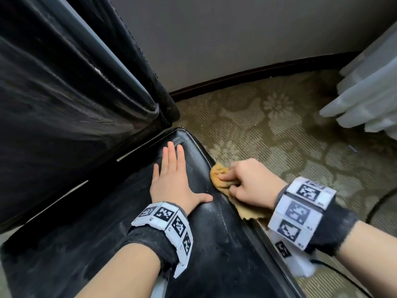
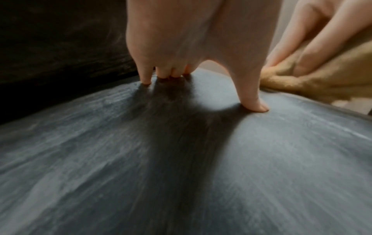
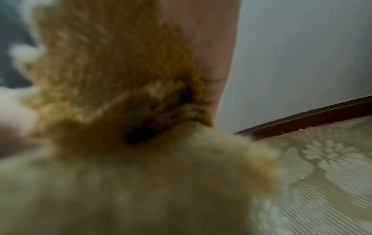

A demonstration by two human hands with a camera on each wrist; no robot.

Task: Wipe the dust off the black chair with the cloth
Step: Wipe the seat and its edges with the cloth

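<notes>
The black chair's leather seat [image 1: 214, 244] fills the lower middle of the head view, streaked with grey dust [image 2: 281, 151]; its backrest [image 1: 64, 93] rises at the left. My left hand [image 1: 171, 179] lies flat on the seat, fingers straight and thumb spread [image 2: 253, 105]. My right hand [image 1: 251, 183] grips a bunched tan cloth [image 1: 221, 179] against the seat's right edge. The same cloth [image 3: 120, 111] fills the right wrist view, blurred, and hides most of that hand's fingers. It also shows at the right of the left wrist view as the cloth [image 2: 322, 82].
Patterned beige carpet [image 1: 290, 136] lies to the right of the chair. A grey wall with a dark skirting board [image 1: 257, 74] runs behind. White curtain folds [image 1: 365, 93] hang at the far right. A dark cable [image 1: 378, 203] curves across the carpet near my right wrist.
</notes>
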